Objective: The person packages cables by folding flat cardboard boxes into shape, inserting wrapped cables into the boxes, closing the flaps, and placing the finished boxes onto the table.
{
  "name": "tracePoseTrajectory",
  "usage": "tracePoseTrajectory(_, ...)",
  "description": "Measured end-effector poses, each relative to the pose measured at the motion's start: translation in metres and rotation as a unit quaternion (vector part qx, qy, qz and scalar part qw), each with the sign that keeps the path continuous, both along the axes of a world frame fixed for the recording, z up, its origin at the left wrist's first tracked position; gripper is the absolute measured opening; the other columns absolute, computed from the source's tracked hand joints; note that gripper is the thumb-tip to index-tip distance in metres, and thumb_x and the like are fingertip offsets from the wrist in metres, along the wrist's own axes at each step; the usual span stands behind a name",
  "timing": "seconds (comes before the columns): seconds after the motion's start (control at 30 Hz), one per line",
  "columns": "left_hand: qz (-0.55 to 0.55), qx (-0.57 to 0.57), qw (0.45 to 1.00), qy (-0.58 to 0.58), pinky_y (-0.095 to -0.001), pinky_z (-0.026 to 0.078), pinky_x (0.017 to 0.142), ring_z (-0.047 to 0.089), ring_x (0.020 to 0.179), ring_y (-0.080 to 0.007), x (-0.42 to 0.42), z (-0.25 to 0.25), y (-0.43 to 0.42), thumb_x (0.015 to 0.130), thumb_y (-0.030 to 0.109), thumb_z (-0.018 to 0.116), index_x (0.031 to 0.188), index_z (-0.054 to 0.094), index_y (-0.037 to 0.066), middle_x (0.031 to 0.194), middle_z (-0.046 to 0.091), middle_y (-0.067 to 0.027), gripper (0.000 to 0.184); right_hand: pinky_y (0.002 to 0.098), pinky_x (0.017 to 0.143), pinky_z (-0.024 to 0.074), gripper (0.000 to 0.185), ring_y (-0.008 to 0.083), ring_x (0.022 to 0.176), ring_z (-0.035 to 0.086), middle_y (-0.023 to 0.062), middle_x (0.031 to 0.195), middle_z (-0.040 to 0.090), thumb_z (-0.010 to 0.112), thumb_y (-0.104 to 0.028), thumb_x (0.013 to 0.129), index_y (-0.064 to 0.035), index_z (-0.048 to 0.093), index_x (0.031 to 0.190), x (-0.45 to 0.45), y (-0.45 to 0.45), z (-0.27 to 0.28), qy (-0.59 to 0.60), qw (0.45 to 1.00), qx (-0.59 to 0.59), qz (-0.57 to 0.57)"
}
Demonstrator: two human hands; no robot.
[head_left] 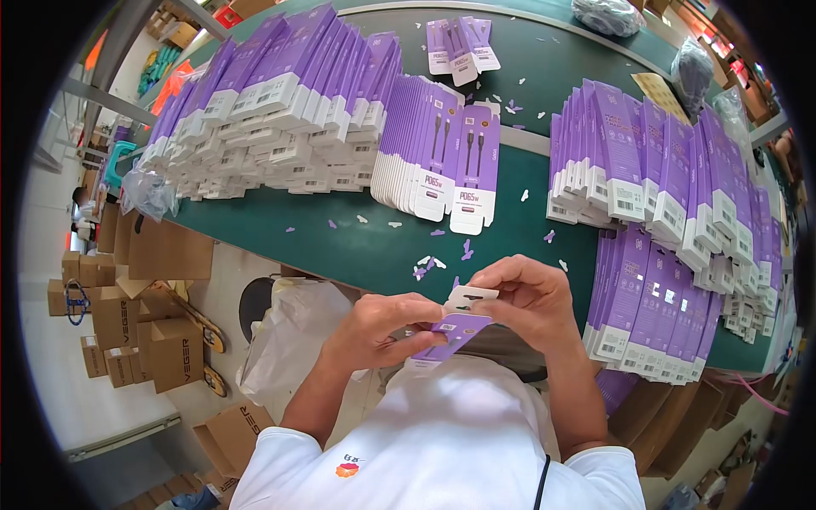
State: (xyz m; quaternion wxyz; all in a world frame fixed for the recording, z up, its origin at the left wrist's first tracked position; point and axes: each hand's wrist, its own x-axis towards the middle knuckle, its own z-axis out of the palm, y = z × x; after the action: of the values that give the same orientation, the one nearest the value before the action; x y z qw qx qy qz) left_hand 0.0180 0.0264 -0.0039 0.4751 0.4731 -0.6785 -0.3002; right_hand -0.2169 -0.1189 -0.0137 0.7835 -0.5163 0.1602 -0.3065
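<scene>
A purple and white cable box (pixel 459 333) is held between my two hands in front of my chest, its white top flap with a hanging slot raised. My left hand (pixel 387 327) grips the box's left side, thumb and fingers closed on it. With thumb and fingertips, my right hand (pixel 531 297) pinches the white flap at the upper right. Just beyond my hands, small purple and white paper scraps (pixel 429 265) lie on the green table (pixel 340 246). A fanned row of flat purple boxes (pixel 425 153) marked PD65W stands nearest, past the scraps.
Tall stacks of purple boxes (pixel 280 93) fill the table's left; more stacks (pixel 663 178) stand at right. A few boxes (pixel 461 47) lie at the back. Cardboard cartons (pixel 170 348) and a pallet jack (pixel 204 327) are on the floor at left. A white sack (pixel 289 340) hangs below the table edge.
</scene>
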Motion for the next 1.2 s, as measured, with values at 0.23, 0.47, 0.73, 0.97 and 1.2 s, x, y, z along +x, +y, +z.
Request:
tracePoseTrajectory(0.23,0.003,-0.01,1.0,-0.015,-0.0353,0.065,0.069,0.083,0.087,-0.0259,-0.004,0.005,0.0,0.091,0.004,0.091,0.129,0.073,0.007,0.106,0.084,-0.0103,0.042,0.0323,0.081,0.0668,0.029,0.024,0.097,0.083,0.016,0.111,0.083,0.082,0.013,0.089,-0.0019,0.083,0.113,-0.004,-0.009,0.013,0.042,0.93,-0.363,-0.048)
tracePoseTrajectory(0.47,0.0,0.023,1.0,0.005,-0.0372,0.065,0.071,0.083,0.089,-0.026,0.001,0.003,0.004,0.093,0.003,0.089,0.132,0.072,0.008,0.108,0.084,-0.0103,0.043,0.0305,0.08,0.0651,0.028,0.022,0.092,0.082,0.0111,0.111,0.083,0.084,0.005,0.092,-0.0031,0.082,0.118,-0.01,-0.011,0.025,0.112,0.926,-0.361,0.012)
tracePoseTrajectory(0.73,0.014,0.014,1.0,0.022,-0.0369,0.066,0.073,0.084,0.092,-0.026,-0.014,-0.002,0.008,0.095,0.008,0.09,0.136,0.063,0.008,0.105,0.083,-0.0112,0.05,0.029,0.078,0.0624,0.018,0.0146,0.092,0.077,0.0074,0.101,0.078,0.085,0.01,0.092,0.0009,0.076,0.105,-0.006,-0.003,0.022,0.136,0.983,-0.096,0.083)
tracePoseTrajectory(0.97,-0.02,0.014,0.999,-0.034,-0.0357,0.067,0.074,0.083,0.09,-0.0255,-0.004,0.005,0.006,0.095,0.009,0.09,0.137,0.06,0.008,0.104,0.082,-0.012,0.052,0.0296,0.079,0.061,0.019,0.0143,0.096,0.076,0.0077,0.102,0.078,0.082,0.012,0.09,-0.0017,0.079,0.103,-0.01,-0.005,0.036,0.135,0.962,-0.224,0.075)
tracePoseTrajectory(1.2,-0.012,0.011,0.999,-0.032,-0.037,0.065,0.076,0.082,0.088,-0.0253,0.002,0.012,0.005,0.093,0.007,0.091,0.134,0.068,0.007,0.107,0.083,-0.0098,0.048,0.0268,0.082,0.0593,0.013,0.0102,0.095,0.074,0.0043,0.103,0.079,0.084,0.004,0.095,-0.0013,0.08,0.106,-0.003,-0.001,0.029,0.102,0.99,-0.007,0.093)
